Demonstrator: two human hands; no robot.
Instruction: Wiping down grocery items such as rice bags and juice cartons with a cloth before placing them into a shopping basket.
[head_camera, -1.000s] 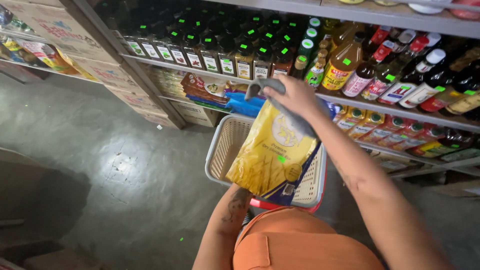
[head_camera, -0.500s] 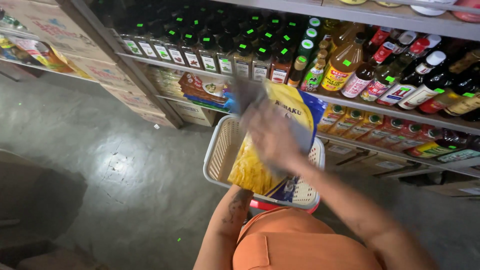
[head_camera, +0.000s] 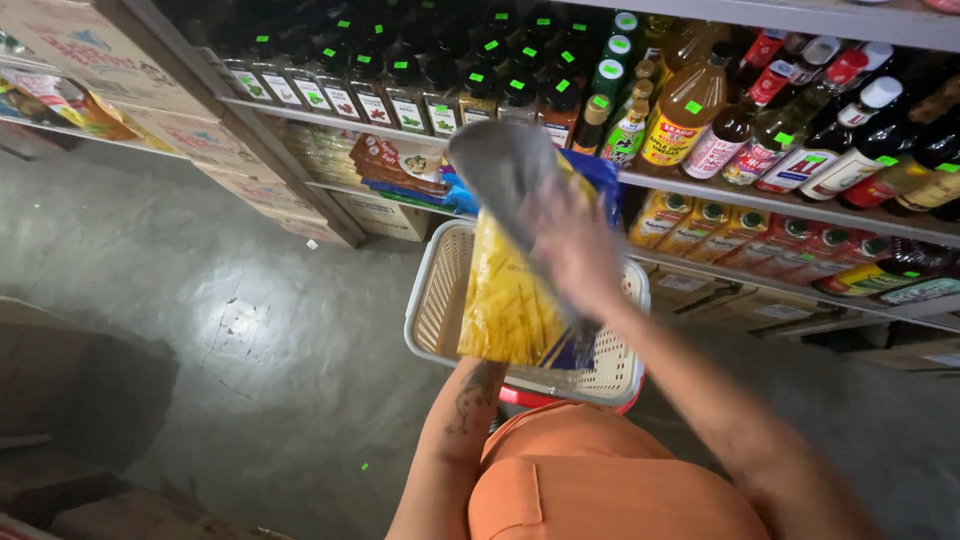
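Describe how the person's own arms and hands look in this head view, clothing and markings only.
Both forearms are bare, with no sleeves, gloves, watch or rings that show. The left forearm carries a dark tattoo on its upper side; the left hand is hidden by the basket. The right hand is motion-blurred, so fine detail cannot be told. An orange garment covers the body below.

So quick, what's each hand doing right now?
Left hand: hidden under the cream basket; cannot be told.
Right hand: blurred, closed on the yellow bag.
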